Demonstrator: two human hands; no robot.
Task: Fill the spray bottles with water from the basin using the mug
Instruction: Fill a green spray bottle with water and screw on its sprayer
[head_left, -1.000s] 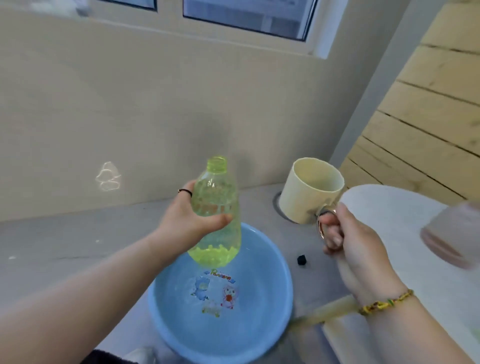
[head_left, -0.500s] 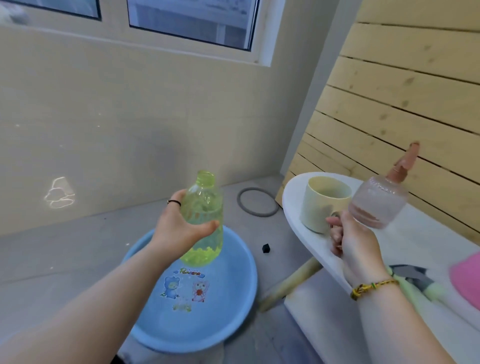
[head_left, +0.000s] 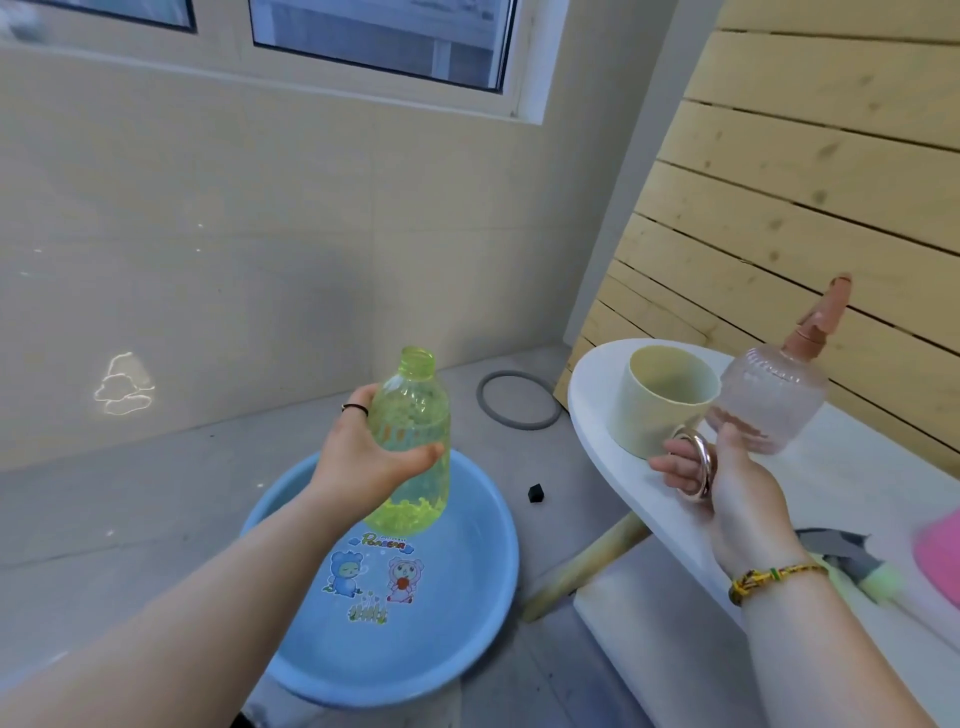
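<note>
Two hands busy: left hand (head_left: 363, 462) grips uncapped green bottle (head_left: 415, 410) upright over the basin (head_left: 457, 623), probably to catch spills; right hand (head_left: 743, 493) pinches the ring handle of the mug (head_left: 660, 410), which is parked on the table (head_left: 597, 415) beside the pink spray bottle (head_left: 774, 395).

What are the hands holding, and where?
The left hand grips the green bottle around its middle; the right hand holds the mug by its ring handle.

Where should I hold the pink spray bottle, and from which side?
Probably take the pink bottle at its narrow neck, below the spray head, coming from the near right: its body is wide and round, and the mug crowds its left.
</note>
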